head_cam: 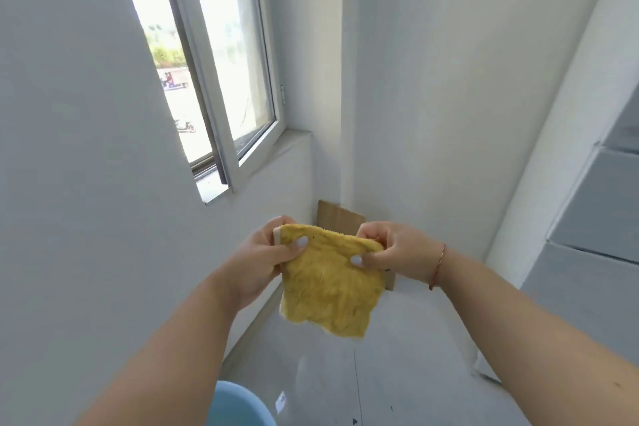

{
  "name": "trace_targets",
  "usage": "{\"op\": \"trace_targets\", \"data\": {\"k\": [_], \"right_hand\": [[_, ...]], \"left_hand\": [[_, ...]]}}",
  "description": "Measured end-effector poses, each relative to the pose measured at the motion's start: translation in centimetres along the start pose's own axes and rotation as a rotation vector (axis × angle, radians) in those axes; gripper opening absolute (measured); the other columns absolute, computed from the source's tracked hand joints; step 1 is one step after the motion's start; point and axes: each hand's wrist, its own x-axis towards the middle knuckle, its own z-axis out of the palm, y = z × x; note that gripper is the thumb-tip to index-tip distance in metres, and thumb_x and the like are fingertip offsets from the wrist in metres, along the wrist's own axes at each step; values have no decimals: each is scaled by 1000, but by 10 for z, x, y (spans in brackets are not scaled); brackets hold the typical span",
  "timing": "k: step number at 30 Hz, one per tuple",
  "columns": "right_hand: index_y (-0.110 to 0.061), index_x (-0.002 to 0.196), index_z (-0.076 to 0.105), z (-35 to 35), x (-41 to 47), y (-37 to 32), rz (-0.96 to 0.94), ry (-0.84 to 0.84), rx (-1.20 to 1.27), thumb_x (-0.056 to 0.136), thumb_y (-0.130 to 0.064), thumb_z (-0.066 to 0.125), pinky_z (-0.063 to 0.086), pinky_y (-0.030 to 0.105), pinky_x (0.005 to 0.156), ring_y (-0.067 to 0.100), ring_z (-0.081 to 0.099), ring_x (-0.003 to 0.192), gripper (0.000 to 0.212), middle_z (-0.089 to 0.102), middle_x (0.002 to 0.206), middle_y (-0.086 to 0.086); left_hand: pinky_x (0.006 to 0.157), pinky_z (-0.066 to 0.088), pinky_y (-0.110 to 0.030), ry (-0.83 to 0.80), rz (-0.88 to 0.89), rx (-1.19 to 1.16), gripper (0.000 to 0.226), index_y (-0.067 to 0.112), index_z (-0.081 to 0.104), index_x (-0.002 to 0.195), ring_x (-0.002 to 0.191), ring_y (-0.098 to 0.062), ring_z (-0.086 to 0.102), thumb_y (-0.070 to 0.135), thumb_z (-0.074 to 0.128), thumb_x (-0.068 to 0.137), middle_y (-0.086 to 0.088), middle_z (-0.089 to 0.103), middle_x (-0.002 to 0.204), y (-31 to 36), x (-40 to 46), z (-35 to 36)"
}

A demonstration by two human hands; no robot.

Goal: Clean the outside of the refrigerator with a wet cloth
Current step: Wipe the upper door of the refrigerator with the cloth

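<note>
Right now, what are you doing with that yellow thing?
A person is holding a yellow cloth up in the air, spread out between both hands. The left hand pinches one top corner and the right hand pinches the other. The refrigerator stands off to the right, and the cloth is not touching it yet. A blue basin sits on the floor below.
</note>
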Motion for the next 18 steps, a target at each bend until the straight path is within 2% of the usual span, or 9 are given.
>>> {"op": "trace_targets", "data": {"k": [2,4,5,7,9,11,13,16,18], "right_hand": [[-24,65,55,-30,-17,6,6,109,2,69,-24,76,35,20,55,10,43,60,21,47,60,-8],[-25,63,58,-60,-39,10,-17,219,147,64,-18,75,35,28,58,20,40,67,18,44,67,5],[-25,64,60,-74,-50,12,-37,241,206,64,-14,74,36,32,61,23,40,71,18,46,72,9],[-22,67,61,-106,-76,14,-56,251,259,66,-4,70,38,38,69,27,46,77,20,54,81,16],[-17,70,59,-140,-104,16,-64,262,253,67,6,64,44,37,71,26,55,81,24,65,89,17],[-12,74,56,-177,-138,19,-67,292,233,64,12,56,48,27,67,19,61,82,25,67,97,17],[-7,82,56,-214,-173,20,-82,321,272,62,14,51,49,23,65,14,64,83,30,64,103,19],[0,112,52,-263,-224,29,-116,387,422,60,14,53,52,26,71,18,64,92,54,63,111,14],[-3,130,46,-291,-252,41,-128,405,505,61,3,66,52,33,84,25,62,106,72,61,120,14]], "left_hand": [[73,40,-35,-106,-34,110,29,7,56,83,77,-19,54,25,76,73,-4,55,77,8,19,27],[78,39,-38,-199,-62,234,49,-1,59,94,83,-21,56,34,79,66,-7,58,84,11,39,62],[79,40,-37,-243,-80,271,53,0,63,100,85,-20,59,36,79,65,-8,62,87,13,47,81],[76,45,-32,-317,-97,334,49,9,69,106,84,-16,63,35,77,66,-6,70,92,13,67,123],[75,51,-36,-345,-100,399,44,6,70,98,81,-15,63,35,76,67,-9,70,88,17,87,162],[82,51,-45,-347,-84,394,60,-10,61,91,80,-23,57,42,80,66,-15,64,83,25,105,201],[80,46,-44,-337,-30,313,64,-11,60,85,80,-26,55,46,82,66,-15,61,82,39,122,237],[82,52,-43,-348,123,187,30,9,73,86,82,-25,65,25,84,64,-10,69,85,71,137,302],[73,57,-36,-406,167,46,36,12,71,97,80,-24,66,7,81,63,-9,68,86,90,149,345]]}}
